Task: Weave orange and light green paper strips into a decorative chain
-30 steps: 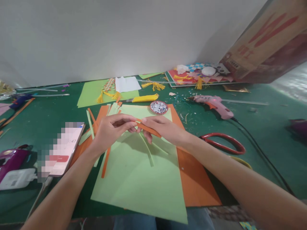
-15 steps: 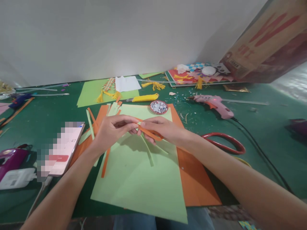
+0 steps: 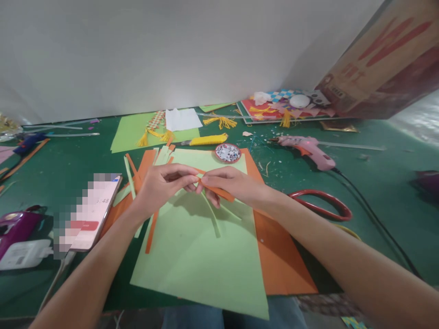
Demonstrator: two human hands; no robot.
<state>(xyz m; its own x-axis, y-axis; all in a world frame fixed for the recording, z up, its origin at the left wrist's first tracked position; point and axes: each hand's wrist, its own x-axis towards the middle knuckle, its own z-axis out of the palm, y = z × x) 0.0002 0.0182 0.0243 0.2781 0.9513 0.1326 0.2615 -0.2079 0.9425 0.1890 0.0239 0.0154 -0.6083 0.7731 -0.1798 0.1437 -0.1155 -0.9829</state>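
Both hands meet above a light green paper sheet (image 3: 206,265), pinching paper strips together. My left hand (image 3: 168,182) is closed, thumb against fingers, on the strips' joined end, which is mostly hidden by the fingertips. My right hand (image 3: 229,180) is closed on an orange paper strip (image 3: 221,193), whose end shows below the palm. Thin light green paper strips (image 3: 212,217) hang down from between the hands over the sheet. An orange paper sheet (image 3: 281,260) lies under the green one. Loose orange and green strips (image 3: 151,233) lie left of my hands.
Beyond my hands are a dish of beads (image 3: 228,153) and a yellow utility knife (image 3: 208,140). To the right lie a pink glue gun (image 3: 308,148) with its cord and red-handled scissors (image 3: 322,205). A phone (image 3: 96,210) and white charger (image 3: 25,254) are at left. A paper bag (image 3: 384,64) stands at back right.
The orange strip at my right hand bowed out into a loop half a second ago and now lies flatter, folded over. My fingers shifted slightly; the hands stay in place.
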